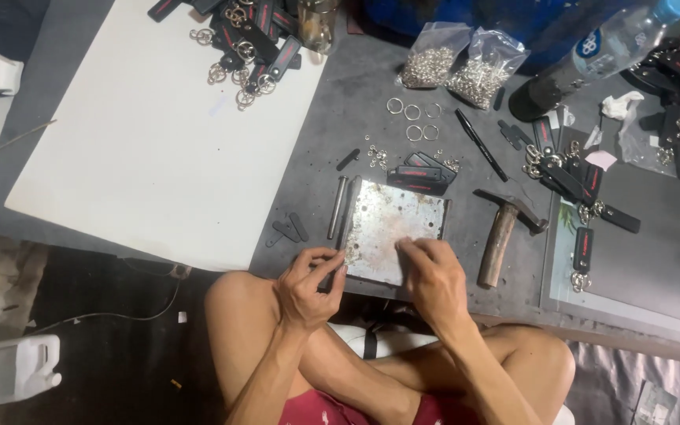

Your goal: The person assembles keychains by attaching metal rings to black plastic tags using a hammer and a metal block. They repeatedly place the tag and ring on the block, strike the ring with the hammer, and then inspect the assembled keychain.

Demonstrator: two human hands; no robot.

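Head view, both hands point(371, 279) on metal plate point(395, 228), possibly pinching

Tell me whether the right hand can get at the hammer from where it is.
Probably yes. The right hand rests on the metal plate, and the hammer lies just beside it on the grey mat, handle toward the person, nothing between them.

My arms are bare to the elbow and beyond, no sleeves; I wear red patterned shorts, legs bare.
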